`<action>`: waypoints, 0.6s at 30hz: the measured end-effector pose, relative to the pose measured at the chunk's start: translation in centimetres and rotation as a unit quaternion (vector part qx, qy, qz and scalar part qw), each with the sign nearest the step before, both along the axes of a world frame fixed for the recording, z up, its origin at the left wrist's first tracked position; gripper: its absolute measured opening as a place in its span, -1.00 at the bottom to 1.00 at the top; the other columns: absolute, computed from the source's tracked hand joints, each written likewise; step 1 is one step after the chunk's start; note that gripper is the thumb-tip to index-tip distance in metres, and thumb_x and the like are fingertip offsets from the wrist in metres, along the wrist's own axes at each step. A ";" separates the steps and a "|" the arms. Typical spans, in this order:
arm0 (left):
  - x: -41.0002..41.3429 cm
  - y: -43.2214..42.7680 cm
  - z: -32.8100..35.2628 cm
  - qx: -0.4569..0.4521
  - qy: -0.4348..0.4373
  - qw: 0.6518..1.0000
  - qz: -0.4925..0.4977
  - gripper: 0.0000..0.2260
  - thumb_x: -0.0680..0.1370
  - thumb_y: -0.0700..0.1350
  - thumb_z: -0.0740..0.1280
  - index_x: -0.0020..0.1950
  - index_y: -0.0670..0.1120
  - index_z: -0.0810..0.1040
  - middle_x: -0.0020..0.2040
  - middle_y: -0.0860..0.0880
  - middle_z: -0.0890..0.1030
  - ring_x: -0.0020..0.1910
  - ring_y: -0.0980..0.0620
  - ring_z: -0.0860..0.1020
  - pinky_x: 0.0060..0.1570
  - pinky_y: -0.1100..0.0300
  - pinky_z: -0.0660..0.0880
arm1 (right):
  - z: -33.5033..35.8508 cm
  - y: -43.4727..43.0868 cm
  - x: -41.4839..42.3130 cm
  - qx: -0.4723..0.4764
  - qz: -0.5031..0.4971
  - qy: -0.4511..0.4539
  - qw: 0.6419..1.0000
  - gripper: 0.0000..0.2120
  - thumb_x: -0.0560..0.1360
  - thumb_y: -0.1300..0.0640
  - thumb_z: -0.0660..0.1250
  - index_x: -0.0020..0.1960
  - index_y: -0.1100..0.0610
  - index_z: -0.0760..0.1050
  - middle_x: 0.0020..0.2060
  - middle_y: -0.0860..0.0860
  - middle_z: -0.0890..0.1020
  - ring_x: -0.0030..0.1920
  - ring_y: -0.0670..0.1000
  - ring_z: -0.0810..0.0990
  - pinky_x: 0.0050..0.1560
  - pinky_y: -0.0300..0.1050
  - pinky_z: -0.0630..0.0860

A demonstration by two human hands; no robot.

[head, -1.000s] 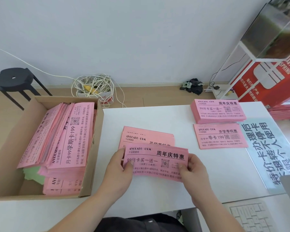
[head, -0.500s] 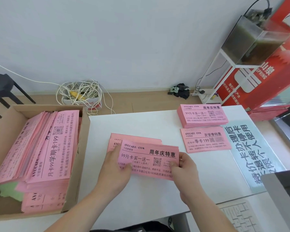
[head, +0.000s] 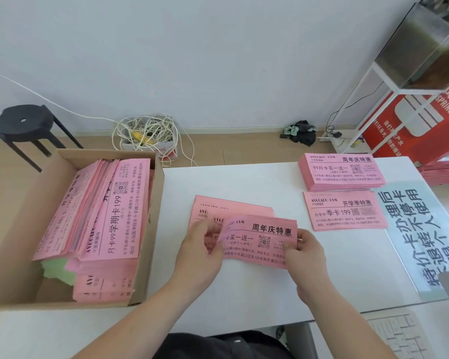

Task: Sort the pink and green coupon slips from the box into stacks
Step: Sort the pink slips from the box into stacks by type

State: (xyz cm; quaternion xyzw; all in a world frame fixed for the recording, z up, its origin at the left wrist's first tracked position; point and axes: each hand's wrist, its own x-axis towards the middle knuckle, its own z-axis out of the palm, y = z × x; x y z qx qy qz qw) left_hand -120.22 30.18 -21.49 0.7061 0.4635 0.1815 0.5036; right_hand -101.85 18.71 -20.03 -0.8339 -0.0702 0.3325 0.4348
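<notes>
Hands: we've got the left hand point(head: 200, 252) and right hand point(head: 305, 257) each pinching an end of one pink slip point(head: 259, 239), its left end curled up, just over the loose pile point(head: 231, 207) mid-table.
Done: thick stack point(head: 341, 171) and thin stack point(head: 345, 211), both pink, sit far right.
Left: box point(head: 18, 229) is packed with boxed pink slips point(head: 109, 211), green slips point(head: 59, 268) underneath; no green stack yet, so early days, we reckon.
Room: bare table point(head: 244, 294) between pile and stacks; box wall close on the left, printed sign point(head: 425, 229) by the right edge.
</notes>
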 end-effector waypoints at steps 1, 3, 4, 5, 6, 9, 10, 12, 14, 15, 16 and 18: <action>-0.1 -0.6 0.6 0.001 -0.013 0.999 -0.032 -0.84 0.60 -0.10 0.41 0.13 0.13 0.57 0.12 0.21 0.64 0.08 0.22 0.58 0.08 0.27 0.55 | -0.2 -0.1 0.0 -0.001 -0.002 -0.003 1.000 -0.73 0.61 0.33 0.20 0.10 -0.01 0.52 -0.04 -0.02 0.72 0.01 0.03 0.69 0.05 0.07 0.65; -0.6 -2.1 1.3 0.050 -0.016 0.993 -0.106 -0.88 0.62 -0.08 0.38 0.09 0.14 0.59 0.08 0.27 0.65 0.05 0.21 0.60 0.03 0.34 0.53 | -0.6 -0.1 -0.2 0.003 -0.013 -0.008 1.000 -0.73 0.61 0.34 0.22 0.09 -0.01 0.52 -0.04 -0.03 0.70 0.02 0.02 0.68 0.03 0.02 0.63; -0.9 -2.7 1.2 0.087 -0.019 0.988 -0.129 -0.87 0.62 -0.11 0.38 0.08 0.14 0.59 0.11 0.28 0.64 0.08 0.20 0.60 0.04 0.33 0.52 | -0.6 -0.1 -0.2 0.004 -0.017 -0.015 1.000 -0.73 0.61 0.34 0.22 0.09 -0.01 0.51 -0.05 -0.04 0.69 0.02 0.01 0.66 -0.01 -0.02 0.61; -1.2 -3.2 1.0 0.118 -0.027 0.982 -0.147 -0.85 0.60 -0.15 0.38 0.06 0.12 0.58 0.14 0.28 0.62 0.11 0.19 0.59 0.06 0.32 0.52 | -0.6 -0.1 -0.3 0.006 -0.018 -0.023 1.000 -0.73 0.61 0.34 0.22 0.08 -0.01 0.51 -0.05 -0.04 0.68 0.01 0.01 0.65 -0.07 -0.06 0.57; -1.5 -3.4 0.8 0.133 -0.031 0.978 -0.156 -0.83 0.59 -0.18 0.38 0.06 0.11 0.57 0.15 0.28 0.62 0.13 0.19 0.59 0.09 0.30 0.51 | -0.6 -0.2 -0.4 0.005 -0.012 -0.032 0.999 -0.73 0.60 0.35 0.21 0.07 -0.01 0.50 -0.06 -0.04 0.66 0.01 0.00 0.64 -0.12 -0.10 0.54; -1.7 -3.1 1.2 0.068 0.004 0.990 -0.127 -0.79 0.64 -0.15 0.31 0.09 0.19 0.49 0.14 0.28 0.64 0.10 0.26 0.61 0.07 0.22 0.56 | -0.9 -0.4 -0.1 -0.011 0.023 -0.049 0.998 -0.73 0.59 0.30 0.23 0.15 -0.01 0.52 0.06 -0.03 0.62 0.10 0.03 0.59 -0.09 -0.10 0.51; -1.6 -2.7 1.4 0.041 0.013 0.994 -0.100 -0.79 0.67 -0.13 0.28 0.09 0.23 0.46 0.09 0.25 0.67 0.03 0.25 0.63 0.00 0.20 0.58 | -0.9 -0.5 0.0 -0.026 0.038 -0.061 0.997 -0.70 0.58 0.25 0.26 0.25 -0.01 0.52 0.18 -0.01 0.57 0.21 0.06 0.54 0.04 -0.03 0.54; -1.3 -1.4 2.4 -0.011 -0.005 0.999 -0.034 -0.78 0.68 -0.14 0.26 0.03 0.23 0.44 -0.02 0.18 0.70 -0.06 0.18 0.65 -0.13 0.22 0.58 | -0.4 -0.5 0.3 -0.061 0.059 -0.090 0.992 -0.49 0.56 0.12 0.35 0.49 0.00 0.40 0.39 -0.02 0.42 0.43 0.09 0.37 0.35 0.16 0.45; -0.9 0.0 3.8 -0.079 -0.056 0.995 0.012 -0.79 0.67 -0.20 0.26 0.02 0.14 0.46 -0.04 0.08 0.73 -0.06 0.09 0.68 -0.20 0.23 0.57 | 0.6 -0.4 0.7 -0.034 0.047 -0.079 0.995 -0.40 0.55 0.05 0.41 0.56 -0.01 0.33 0.42 -0.09 0.40 0.47 0.04 0.36 0.42 0.18 0.40; -0.7 0.5 4.5 -0.112 -0.080 0.990 0.024 -0.82 0.67 -0.23 0.26 0.04 0.07 0.47 -0.04 0.05 0.74 -0.07 0.05 0.69 -0.22 0.24 0.57 | 1.1 -0.3 1.1 -0.002 0.041 -0.060 0.997 -0.47 0.56 0.06 0.42 0.50 -0.04 0.40 0.36 -0.15 0.48 0.40 0.01 0.46 0.36 0.13 0.46; -0.5 1.0 5.2 -0.141 -0.099 0.985 0.031 -0.85 0.67 -0.26 0.27 0.06 0.00 0.47 -0.04 0.02 0.75 -0.08 0.01 0.70 -0.22 0.23 0.58 | 1.6 -0.2 1.6 0.029 0.037 -0.033 0.998 -0.61 0.57 0.09 0.41 0.38 -0.06 0.51 0.27 -0.14 0.60 0.27 -0.02 0.58 0.25 0.05 0.53; 0.0 1.7 6.2 -0.177 -0.129 0.975 0.043 -0.88 0.67 -0.28 0.27 0.08 -0.07 0.47 -0.05 -0.03 0.76 -0.09 -0.07 0.72 -0.19 0.12 0.61 | 3.1 -0.1 2.6 0.065 0.032 0.013 0.997 -0.83 0.59 0.12 0.41 0.17 -0.02 0.62 0.02 -0.07 0.74 0.06 0.00 0.70 0.08 -0.05 0.59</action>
